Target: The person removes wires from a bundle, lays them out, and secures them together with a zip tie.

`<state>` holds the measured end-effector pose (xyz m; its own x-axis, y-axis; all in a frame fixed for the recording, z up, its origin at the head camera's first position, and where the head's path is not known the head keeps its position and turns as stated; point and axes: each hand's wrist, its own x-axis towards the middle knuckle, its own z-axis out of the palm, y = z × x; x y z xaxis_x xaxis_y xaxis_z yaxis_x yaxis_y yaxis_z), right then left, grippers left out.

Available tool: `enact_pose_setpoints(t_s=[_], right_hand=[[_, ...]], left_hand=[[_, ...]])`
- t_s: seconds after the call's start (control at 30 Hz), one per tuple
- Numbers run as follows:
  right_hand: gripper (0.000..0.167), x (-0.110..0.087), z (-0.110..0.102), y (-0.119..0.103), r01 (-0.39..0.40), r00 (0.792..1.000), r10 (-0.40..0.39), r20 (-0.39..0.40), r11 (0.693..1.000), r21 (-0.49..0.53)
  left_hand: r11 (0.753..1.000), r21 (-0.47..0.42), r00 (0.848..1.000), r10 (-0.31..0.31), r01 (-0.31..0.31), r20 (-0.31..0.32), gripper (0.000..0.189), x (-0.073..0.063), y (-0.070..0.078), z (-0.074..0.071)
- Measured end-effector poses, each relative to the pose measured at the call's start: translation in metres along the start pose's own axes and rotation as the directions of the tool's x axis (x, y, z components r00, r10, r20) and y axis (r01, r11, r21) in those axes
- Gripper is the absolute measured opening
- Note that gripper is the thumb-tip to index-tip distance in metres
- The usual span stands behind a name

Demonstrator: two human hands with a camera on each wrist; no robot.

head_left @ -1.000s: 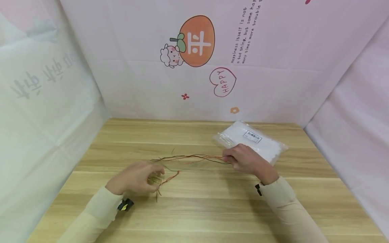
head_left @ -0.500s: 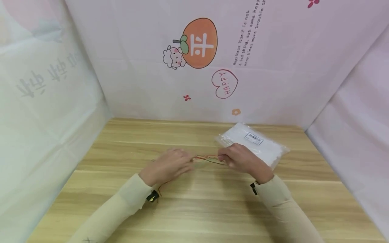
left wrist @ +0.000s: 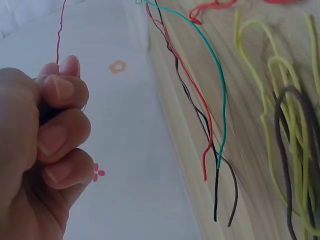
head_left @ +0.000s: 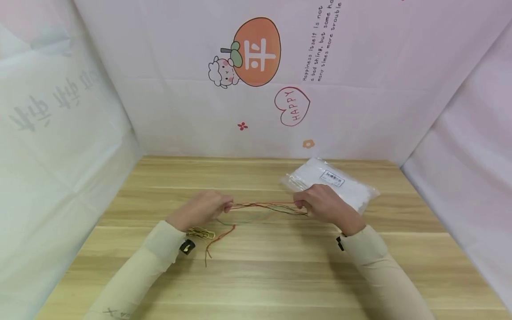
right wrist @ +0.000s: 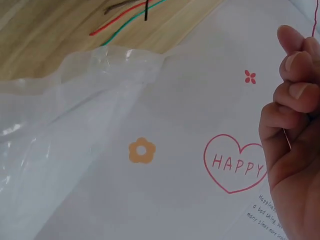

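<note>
My left hand (head_left: 204,206) pinches one end of a thin red string (head_left: 262,203). Fingers curled, my right hand (head_left: 322,204) grips its other end, so it runs straight between the two hands. Below it on the table lie loose black, red and green strings; the left wrist view has the green string (left wrist: 222,90) and black string (left wrist: 216,195) side by side. Close to my left wrist rests a looped yellow and brown bundle of string (head_left: 202,232). A short knotted red string (head_left: 218,240) lies just right of that bundle.
A clear plastic bag with white contents and a barcode label (head_left: 333,178) lies behind my right hand; its crinkled film (right wrist: 50,115) fills the left of the right wrist view. White printed cloth (head_left: 180,111) walls the wooden table (head_left: 256,275) at the back and sides.
My left hand went from over the yellow bundle rightward toward my right hand, then back left, drawing the red string straight. The bundle is uncovered again. My right hand has stayed nearly in place.
</note>
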<state>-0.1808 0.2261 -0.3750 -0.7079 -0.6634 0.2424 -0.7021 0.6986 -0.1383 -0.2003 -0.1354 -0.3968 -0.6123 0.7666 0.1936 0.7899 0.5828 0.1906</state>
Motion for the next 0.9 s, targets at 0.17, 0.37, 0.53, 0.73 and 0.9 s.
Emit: enact_pose_setpoints(t_s=[0.17, 0.37, 0.53, 0.73, 0.9], right_hand=[[0.041, 0.000, 0.001, 0.005, 0.000, 1.000, 0.001, 0.002, 1.000, -0.022], [0.041, 0.002, 0.004, 0.010, -0.021, 1.000, 0.021, 0.016, 1.000, -0.006], [0.037, 0.002, 0.009, 0.013, -0.008, 1.000, 0.009, 0.009, 1.000, -0.030], [0.032, 0.004, 0.015, 0.012, 0.009, 0.998, -0.006, 0.060, 0.999, -0.050], [0.030, 0.009, 0.017, 0.010, -0.029, 0.996, 0.029, 0.088, 1.000, -0.002]], left_hand=[[0.997, 0.035, 0.997, -0.073, 0.072, 0.019, 0.025, -0.003, -0.006, -0.001], [0.991, 0.021, 0.990, -0.133, 0.133, 0.041, 0.031, -0.006, -0.008, -0.001], [0.989, 0.061, 0.989, -0.140, 0.136, 0.055, 0.039, -0.008, -0.011, 0.002], [0.958, 0.241, 0.985, -0.169, 0.155, 0.038, 0.056, -0.011, -0.013, 0.007], [0.948, 0.235, 0.975, -0.224, 0.216, 0.007, 0.058, -0.014, -0.013, 0.009]])
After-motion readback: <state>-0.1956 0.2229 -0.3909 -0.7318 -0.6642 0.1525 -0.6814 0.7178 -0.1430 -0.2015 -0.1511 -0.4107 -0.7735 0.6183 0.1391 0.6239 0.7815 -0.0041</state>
